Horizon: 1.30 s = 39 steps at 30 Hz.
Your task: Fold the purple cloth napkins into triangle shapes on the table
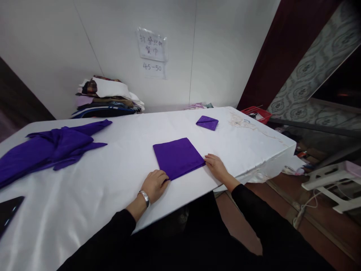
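folded purple cloth (180, 158) lies flat on the white table (126, 158), close to the near edge, as a neat square with layers showing along its near side. the left hand (154, 186) is at its near left corner, thumb and fingers pinched together on the fabric. the right hand (217, 167) has the near right corner between its fingertips, the rest of the hand resting just beside the cloth. a silver bracelet (145, 198) circles the left wrist, and black sleeves (262, 214) cover both forearms.

beyond the square, a bit to the right, sits a smaller purple packet (208, 122), folded into a diamond with a slanting flap. well off to the left is a loose heap of purple fabric (53, 148), crumpled, and nearer, at the left border, a dark flat object (9, 212) only partly in view.

behind the table's far edge, a pile of clothes (107, 99) stands against the pale wall (220, 56), where a handwritten sign (153, 45) hangs above a sheet reading 45-50 (153, 69). past the far right corner there's a red basket (262, 114), and a white stool (329, 182) stands on the brown floor (324, 229).
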Motion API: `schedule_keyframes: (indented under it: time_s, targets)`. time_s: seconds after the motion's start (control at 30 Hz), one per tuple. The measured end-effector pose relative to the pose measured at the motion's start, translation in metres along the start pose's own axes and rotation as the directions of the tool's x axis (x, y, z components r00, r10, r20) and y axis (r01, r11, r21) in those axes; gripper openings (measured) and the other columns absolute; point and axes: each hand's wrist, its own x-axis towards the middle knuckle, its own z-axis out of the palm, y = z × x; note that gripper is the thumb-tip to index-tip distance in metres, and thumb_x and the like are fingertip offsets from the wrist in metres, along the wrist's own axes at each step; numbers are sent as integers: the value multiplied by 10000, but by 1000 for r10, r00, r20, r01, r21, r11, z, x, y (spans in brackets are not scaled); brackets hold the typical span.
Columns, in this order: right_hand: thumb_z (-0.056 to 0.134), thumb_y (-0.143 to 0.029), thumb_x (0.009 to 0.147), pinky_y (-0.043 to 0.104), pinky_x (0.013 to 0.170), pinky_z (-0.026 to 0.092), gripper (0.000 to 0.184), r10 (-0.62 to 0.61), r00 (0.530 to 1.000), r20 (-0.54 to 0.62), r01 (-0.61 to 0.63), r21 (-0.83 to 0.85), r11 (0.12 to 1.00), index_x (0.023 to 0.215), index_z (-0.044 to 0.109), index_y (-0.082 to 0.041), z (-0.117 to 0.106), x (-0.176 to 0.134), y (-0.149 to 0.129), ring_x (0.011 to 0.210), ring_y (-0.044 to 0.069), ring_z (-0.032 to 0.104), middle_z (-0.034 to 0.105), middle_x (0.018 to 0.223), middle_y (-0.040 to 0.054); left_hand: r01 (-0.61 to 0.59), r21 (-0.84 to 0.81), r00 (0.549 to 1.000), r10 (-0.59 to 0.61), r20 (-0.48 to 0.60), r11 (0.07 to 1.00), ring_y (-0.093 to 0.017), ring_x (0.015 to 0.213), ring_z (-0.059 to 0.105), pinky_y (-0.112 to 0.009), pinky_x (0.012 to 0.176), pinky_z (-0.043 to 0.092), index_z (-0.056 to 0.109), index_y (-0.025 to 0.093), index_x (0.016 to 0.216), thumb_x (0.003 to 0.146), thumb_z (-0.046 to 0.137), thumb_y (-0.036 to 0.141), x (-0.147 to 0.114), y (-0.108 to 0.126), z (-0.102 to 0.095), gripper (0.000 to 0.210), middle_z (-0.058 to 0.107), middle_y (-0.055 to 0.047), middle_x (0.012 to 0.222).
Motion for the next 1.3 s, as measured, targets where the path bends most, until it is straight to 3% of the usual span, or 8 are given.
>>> schedule_keyframes:
  time_s: [0.23,0.53,0.83,1.13,1.3]
  targets:
    - [518,-183,862,408,928,441,202,-52,999,-2,52,-74,996,957,696,-187,6,0,3,1091,232,558,669,1078,81,8,47,999,-9,32,999,-185,819,523,-338,740,413,605,197,780,870,428,217,1,4,-2,200,613,-42,833]
    - [494,-147,866,425,942,432,236,-79,993,88,89,-116,989,981,696,-187,1,-3,-2,1114,241,542,669,1082,72,-5,103,998,-2,68,995,-188,814,513,-344,741,407,585,195,762,870,398,194,1,8,-3,215,596,-49,820]
    - [446,-121,871,403,960,443,289,-149,974,171,172,-129,977,1061,663,-139,-4,-4,-2,1107,225,552,643,1131,102,-4,64,996,-2,91,998,-193,861,519,-343,763,425,596,202,868,862,466,251,-6,4,-8,139,605,-50,905]
    - [448,-102,857,388,936,459,295,-255,933,253,292,-121,949,1051,666,-148,-8,4,4,1078,217,566,651,1100,112,4,259,977,-60,207,966,-205,860,536,-354,722,410,614,189,846,833,422,79,-1,22,-11,222,609,-63,920]
    - [438,-112,857,425,920,444,315,-237,926,294,296,-174,939,1090,645,-156,-16,7,-4,1112,242,540,637,1128,116,16,280,977,-74,200,960,-200,835,526,-344,686,401,591,186,803,828,400,53,2,22,-6,234,590,-64,873]
